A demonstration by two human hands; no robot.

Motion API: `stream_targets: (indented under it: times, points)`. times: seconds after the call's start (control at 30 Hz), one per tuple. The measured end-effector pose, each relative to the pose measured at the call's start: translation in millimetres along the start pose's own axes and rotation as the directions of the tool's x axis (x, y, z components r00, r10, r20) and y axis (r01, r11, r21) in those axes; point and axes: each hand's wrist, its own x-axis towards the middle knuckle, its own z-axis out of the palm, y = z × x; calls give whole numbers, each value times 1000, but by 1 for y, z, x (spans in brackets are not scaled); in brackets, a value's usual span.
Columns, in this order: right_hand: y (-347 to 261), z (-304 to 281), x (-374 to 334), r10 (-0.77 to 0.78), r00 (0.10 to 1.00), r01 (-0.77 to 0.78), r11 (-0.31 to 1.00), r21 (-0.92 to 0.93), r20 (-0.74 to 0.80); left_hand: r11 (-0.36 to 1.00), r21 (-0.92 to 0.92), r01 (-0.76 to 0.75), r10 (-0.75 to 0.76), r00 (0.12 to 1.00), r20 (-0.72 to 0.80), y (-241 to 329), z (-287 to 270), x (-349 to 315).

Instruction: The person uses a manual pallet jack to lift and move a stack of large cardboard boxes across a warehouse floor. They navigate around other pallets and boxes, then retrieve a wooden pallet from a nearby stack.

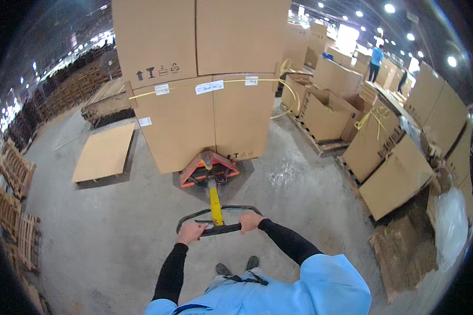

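Note:
Both my hands grip the black looped handle [223, 229] of a pallet jack, whose yellow shaft [215, 203] runs forward to an orange-red base [192, 177]. My left hand [191, 232] is closed around the handle's left end, near a small lever. On the right side of the bar my right hand [250, 222] is wrapped round it. Straight ahead, tall brown cardboard boxes [176, 118] stand stacked against the jack's base, with a yellow strap [189, 86] across them and white labels on their fronts. The jack's forks are hidden beneath the load.
A flat cardboard sheet [104, 152] lies on the floor at left, before a low stack of boards [109, 98]. Wooden pallets [29, 241] line the left edge. Open cartons [327, 115], a leaning box [397, 178] and clear plastic wrap [451, 228] crowd the right. A person in blue [376, 58] stands far right.

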Motion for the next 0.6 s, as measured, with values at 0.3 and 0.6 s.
stream_targets:
  times: [0.3, 0.6]
  points:
    - [-13, 58, -3, 106, 964, -127, 989, -75, -244, 935, 331, -132, 217, 947, -237, -41, 55, 4]
    - [-30, 73, -41, 124, 954, -151, 985, -82, -274, 925, 375, -71, 161, 963, -215, -41, 72, -16]
